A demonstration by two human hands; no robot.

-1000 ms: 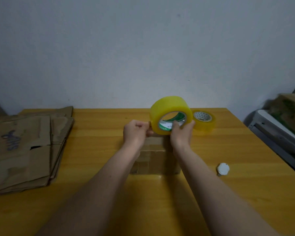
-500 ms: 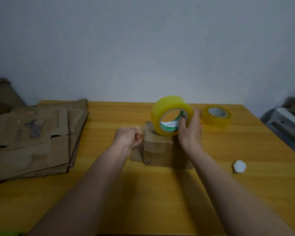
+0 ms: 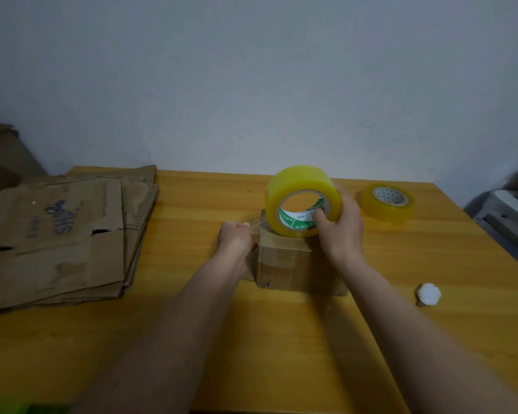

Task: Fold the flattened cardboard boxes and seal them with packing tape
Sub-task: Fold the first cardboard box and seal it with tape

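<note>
So the left hand (image 3: 235, 239) pinched the tape end and drew it further left off the big roll (image 3: 303, 201), gripped by the right hand (image 3: 340, 224) atop the small box (image 3: 284, 261) mid-surface (image 3: 192, 324), so sealing had started.

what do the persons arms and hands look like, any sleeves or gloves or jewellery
Both forearms are bare right down to the bottom edge of the picture: no sleeve shows on either. The left hand and right hand wear no gloves, and no ring, watch or bracelet shows on the sides in view. The fingernails cannot be made out.
</note>
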